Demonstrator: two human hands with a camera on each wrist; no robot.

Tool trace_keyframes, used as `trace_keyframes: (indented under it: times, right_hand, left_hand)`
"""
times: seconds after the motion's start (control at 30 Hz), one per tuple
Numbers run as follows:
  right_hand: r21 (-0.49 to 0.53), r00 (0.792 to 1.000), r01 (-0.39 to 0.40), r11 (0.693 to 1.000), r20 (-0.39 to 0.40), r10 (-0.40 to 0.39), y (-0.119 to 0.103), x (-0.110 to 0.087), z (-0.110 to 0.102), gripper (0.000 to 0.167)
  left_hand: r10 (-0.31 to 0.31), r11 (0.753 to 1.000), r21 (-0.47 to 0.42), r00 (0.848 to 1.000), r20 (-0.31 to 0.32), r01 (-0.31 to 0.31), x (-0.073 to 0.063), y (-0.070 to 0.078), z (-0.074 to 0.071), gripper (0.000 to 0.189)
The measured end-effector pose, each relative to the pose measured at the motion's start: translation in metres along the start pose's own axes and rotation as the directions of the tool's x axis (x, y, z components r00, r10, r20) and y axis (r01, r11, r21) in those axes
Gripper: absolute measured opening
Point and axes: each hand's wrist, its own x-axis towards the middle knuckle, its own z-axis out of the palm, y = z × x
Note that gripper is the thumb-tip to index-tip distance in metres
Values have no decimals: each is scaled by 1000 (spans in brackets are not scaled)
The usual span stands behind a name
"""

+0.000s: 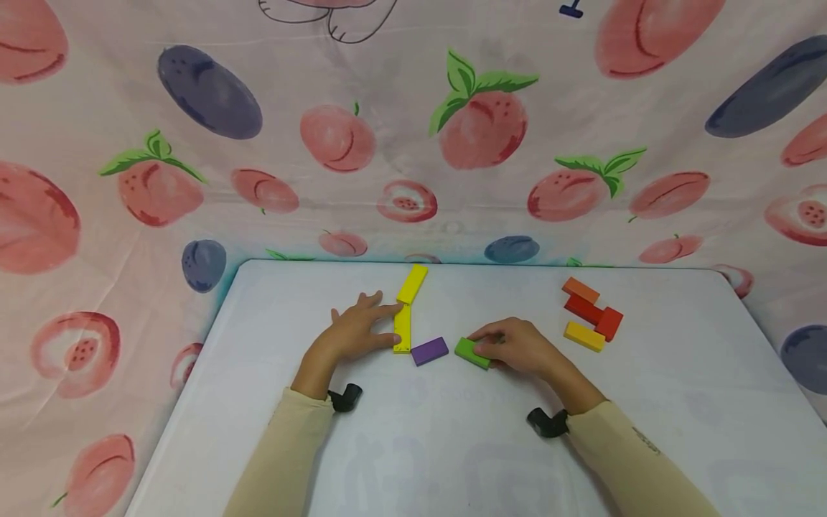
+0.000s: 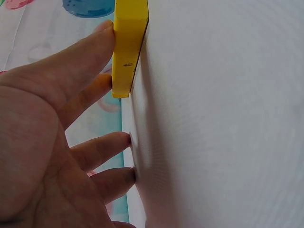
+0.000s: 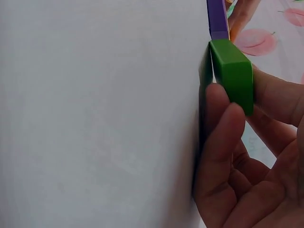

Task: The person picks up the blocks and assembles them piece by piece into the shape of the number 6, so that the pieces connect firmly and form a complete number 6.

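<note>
My left hand [image 1: 352, 329] is spread beside a yellow block [image 1: 403, 329], its thumb and index fingertip touching the block's left side. A second yellow block [image 1: 411, 284] continues at an angle from the far end of the first. Close to the near end lies a purple block [image 1: 429, 351], slanted. To its right, my right hand [image 1: 517, 346] pinches a green block [image 1: 472, 353] between thumb and fingers. The right wrist view shows the green block [image 3: 232, 76] slightly tilted, with a fingertip at its lower edge; whether it rests on the table I cannot tell.
On the right of the white table [image 1: 465, 445] sits a group of blocks: an orange block [image 1: 581, 289], two red ones and a yellow-orange block [image 1: 584, 336]. A fruit-patterned cloth [image 1: 362, 64] stands behind the table's far edge.
</note>
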Motion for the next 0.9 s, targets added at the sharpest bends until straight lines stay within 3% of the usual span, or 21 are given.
trace_keyframes:
  times: [0.27,0.53,0.9]
  right_hand:
    - [1,1000,8,1000,-23,-8,-1,4,4,24]
    - [77,1000,-18,997,10,17,2,8,4,26]
    - [90,999,-31,995,42,27,3,10,3,25]
  left_hand:
    - [-4,1000,-1,1000,2,4,0,1,0,64]
    - [-12,1000,4,1000,9,12,2,0,0,64]
    - [-9,1000,6,1000,10,9,3,-2,2,64]
